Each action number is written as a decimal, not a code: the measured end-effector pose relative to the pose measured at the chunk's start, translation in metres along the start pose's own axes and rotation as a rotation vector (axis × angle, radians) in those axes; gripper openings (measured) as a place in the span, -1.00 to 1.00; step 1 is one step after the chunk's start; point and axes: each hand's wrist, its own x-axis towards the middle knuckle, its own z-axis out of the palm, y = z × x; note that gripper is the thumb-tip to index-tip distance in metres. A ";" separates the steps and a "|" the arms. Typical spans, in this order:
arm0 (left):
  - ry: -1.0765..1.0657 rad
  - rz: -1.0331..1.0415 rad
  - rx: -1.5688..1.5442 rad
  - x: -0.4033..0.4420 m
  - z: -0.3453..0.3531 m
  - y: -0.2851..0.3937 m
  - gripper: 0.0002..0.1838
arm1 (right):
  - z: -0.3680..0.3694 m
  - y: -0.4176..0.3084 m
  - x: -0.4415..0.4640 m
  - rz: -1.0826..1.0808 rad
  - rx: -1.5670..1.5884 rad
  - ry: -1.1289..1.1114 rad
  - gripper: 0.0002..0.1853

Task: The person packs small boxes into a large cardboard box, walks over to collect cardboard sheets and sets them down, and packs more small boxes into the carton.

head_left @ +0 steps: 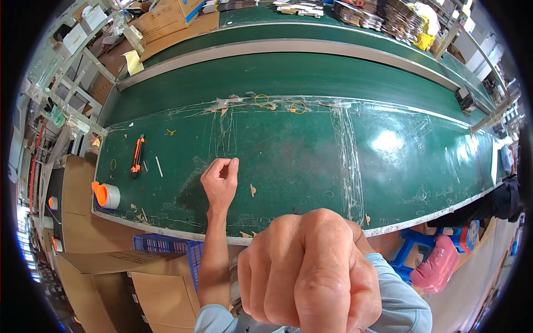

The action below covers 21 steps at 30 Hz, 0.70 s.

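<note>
My left hand (221,182) is closed in a loose fist just above the green tabletop (288,150), with nothing showing between its fingers. Close to the camera, my right hand (311,272) makes a tight fist with its knuckles towards me. Nothing sticks out of it; its palm side is hidden. Left of my left hand lie an orange and black utility knife (137,155) and a thin white stick (159,166). A white tape roll in an orange holder (106,195) stands at the table's left corner. Small brown paper scraps (253,190) dot the surface.
Beyond the table runs a green conveyor belt (266,69) behind a strip with rubber bands (298,107). Stacks of flat cardboard (383,22) sit on the far shelf. Below are an open carton (161,294), a blue crate (161,243) and a blue stool (408,250) with a pink cushion (437,266).
</note>
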 end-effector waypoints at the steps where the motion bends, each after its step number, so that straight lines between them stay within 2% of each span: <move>1: 0.001 0.011 0.009 0.000 0.000 0.000 -0.84 | -0.002 0.001 -0.001 -0.004 -0.004 0.005 -0.77; 4: 0.000 -0.003 -0.003 0.000 0.001 0.001 -0.83 | -0.005 -0.006 -0.004 -0.039 -0.028 -0.036 -0.82; 6: -0.002 -0.006 0.000 0.000 0.001 0.000 -0.82 | 0.005 -0.027 -0.004 0.282 -0.041 0.049 -0.69; 13: 0.005 -0.014 0.014 0.000 0.001 -0.001 -0.82 | 0.013 -0.024 -0.013 0.278 -0.075 0.056 -0.75; 15: 0.004 -0.019 0.009 0.000 0.001 -0.003 -0.82 | 0.030 -0.014 -0.015 0.176 0.138 0.351 -0.83; 16: 0.004 -0.023 0.005 -0.001 0.001 -0.004 -0.82 | 0.022 -0.018 -0.014 0.178 0.139 0.351 -0.83; 18: 0.002 -0.022 0.003 -0.001 0.001 -0.004 -0.82 | -0.001 -0.031 -0.012 0.385 -0.320 -0.054 -0.82; 21: 0.014 -0.003 -0.009 0.000 0.002 -0.007 -0.81 | 0.007 -0.029 -0.018 0.330 -0.264 0.051 -0.81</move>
